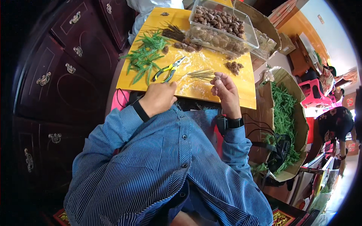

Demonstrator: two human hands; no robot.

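Note:
At the near edge of the yellow board, my left hand [158, 98] is closed with its fingers curled under. Whatever it may hold is hidden. Just beyond its knuckles lie pliers [170, 70] with yellow and black handles, jaws pointing away. My right hand [227, 92] is raised over the board's right part, thumb and fingers pinched together. What sits between those fingertips is too small to name. A bundle of thin brown wire-like stems [201, 74] lies between the hands, its right end by the right fingertips.
Green artificial sprigs [145, 54], dark stems [173, 33] and loose pine cones [188, 46] lie on the yellow board [241, 88]. A clear bin [222, 39] of pine cones stands at the back. To the right is a cardboard box [298, 143] of greenery; dark drawers [68, 67] are at left.

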